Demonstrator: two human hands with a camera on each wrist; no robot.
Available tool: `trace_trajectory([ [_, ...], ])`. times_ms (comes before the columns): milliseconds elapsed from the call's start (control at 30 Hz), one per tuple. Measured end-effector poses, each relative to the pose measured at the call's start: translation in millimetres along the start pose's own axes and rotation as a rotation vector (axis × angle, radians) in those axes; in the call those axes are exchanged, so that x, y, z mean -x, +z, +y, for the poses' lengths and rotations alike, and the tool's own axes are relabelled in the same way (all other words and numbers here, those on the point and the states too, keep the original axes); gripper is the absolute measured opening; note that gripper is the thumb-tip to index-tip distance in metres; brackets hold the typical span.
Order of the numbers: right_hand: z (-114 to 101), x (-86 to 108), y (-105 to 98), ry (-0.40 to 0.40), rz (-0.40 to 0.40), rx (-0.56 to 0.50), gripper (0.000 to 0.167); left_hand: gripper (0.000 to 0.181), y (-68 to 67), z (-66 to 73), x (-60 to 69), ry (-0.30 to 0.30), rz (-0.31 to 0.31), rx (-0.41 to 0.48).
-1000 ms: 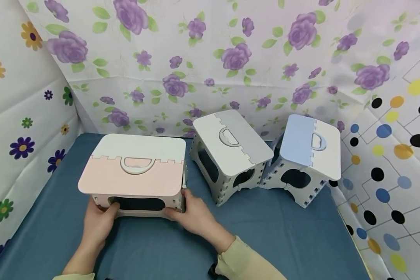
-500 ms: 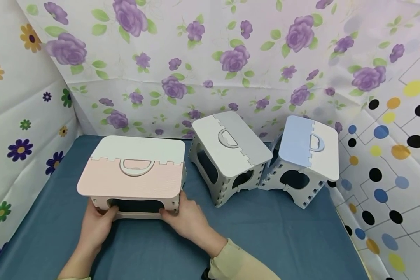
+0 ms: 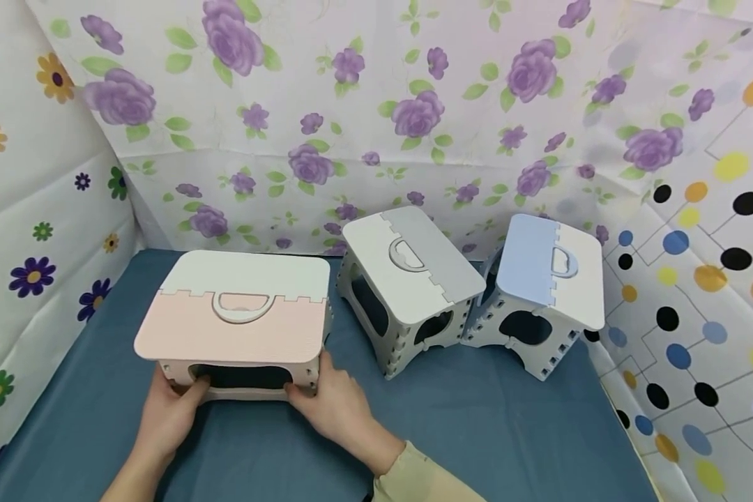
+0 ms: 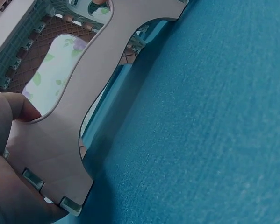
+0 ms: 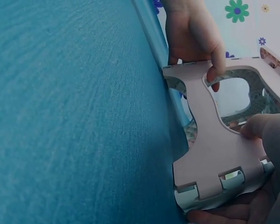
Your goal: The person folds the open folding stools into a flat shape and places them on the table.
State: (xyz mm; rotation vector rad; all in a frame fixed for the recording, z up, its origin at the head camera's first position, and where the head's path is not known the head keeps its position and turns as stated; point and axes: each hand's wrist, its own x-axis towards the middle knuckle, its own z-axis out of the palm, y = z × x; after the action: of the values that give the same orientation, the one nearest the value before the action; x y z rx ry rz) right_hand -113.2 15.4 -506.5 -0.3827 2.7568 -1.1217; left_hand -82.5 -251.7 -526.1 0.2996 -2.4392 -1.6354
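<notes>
Right now, the pink stool (image 3: 229, 335) stands upright at eight o'clock in the head view, on the blue cloth (image 3: 464, 439); the left hand (image 3: 166, 418) is clamped on its seven o'clock corner, the right hand (image 3: 335, 404) clamped at four, thumbs (image 3: 199, 388) hooked over the front panel (image 3: 245, 395). Out at three o'clock from it stands the grey stool (image 3: 404, 279), with the blue stool (image 3: 528, 254) just beyond.

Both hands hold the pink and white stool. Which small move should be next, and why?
Perhaps the left hand and right hand should loosen from the pink and white stool: its top lies flat and its legs seem to rest on the blue cloth, unfolded like the grey and white stool and the blue and white stool.
</notes>
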Motion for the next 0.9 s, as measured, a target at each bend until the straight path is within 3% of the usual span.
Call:
trace_trajectory([
  [333,1.3,-1.2,-0.5,-0.021,0.017,0.036,0.072,0.072,-0.1,3.0,0.2,0.000,-0.031,0.018],
  [700,5.0,0.8,-1.8,-0.034,0.074,0.010,0.089,0.075,5.4,5.6,0.8,0.015,-0.039,0.020],
  [900,3.8,-0.5,3.0,-0.022,0.063,-0.011,0.090,0.076,3.1,4.2,1.8,-0.012,-0.021,0.010],
])
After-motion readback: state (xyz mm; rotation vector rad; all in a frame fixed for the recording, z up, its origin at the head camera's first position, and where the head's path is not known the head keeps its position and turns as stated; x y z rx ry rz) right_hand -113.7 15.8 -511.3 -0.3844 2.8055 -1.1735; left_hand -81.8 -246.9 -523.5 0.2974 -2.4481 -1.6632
